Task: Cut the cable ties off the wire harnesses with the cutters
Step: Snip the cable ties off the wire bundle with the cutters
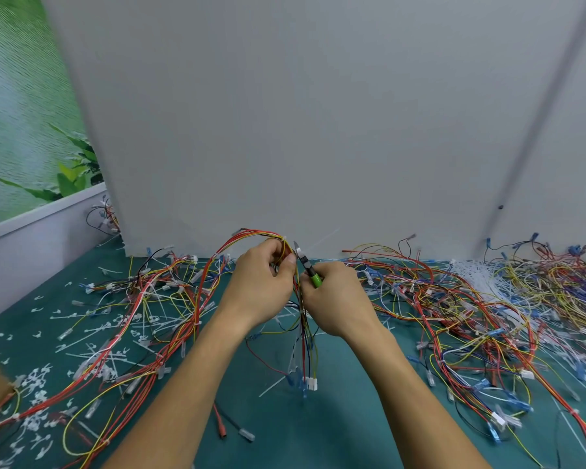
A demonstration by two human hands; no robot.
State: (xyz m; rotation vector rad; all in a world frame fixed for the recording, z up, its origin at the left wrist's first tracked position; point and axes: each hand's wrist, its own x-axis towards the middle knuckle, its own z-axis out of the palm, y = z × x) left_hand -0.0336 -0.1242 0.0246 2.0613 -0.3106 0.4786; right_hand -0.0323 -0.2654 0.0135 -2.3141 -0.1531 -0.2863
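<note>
The left hand (264, 289) grips a harness (304, 336) held up off the mat (335, 421), fingers curled round the bend of the red and yellow wires and the thumb pressed against them. From that grip the wires hang straight down to white connectors (312, 384) just above the mat.

Just right of the harness, the right hand (339, 302) is wrapped round the green-handled cutters (311, 272). Their tip points up and lies against the harness beside the left thumb. Whether the blades are apart or closed cannot be told. A thin pale strip (322, 240), blurred, slants away from the harness past the tip.

More harnesses (156, 299) lie on the mat left of the held harness, and beyond them short white cut ties (38, 377) are scattered. Right of the harness a dense heap of wires (471, 319) covers the mat, with a sheaf of white ties (477, 279) lying in it. Behind the harness a grey panel (285, 130) stands upright at the mat's far edge.
</note>
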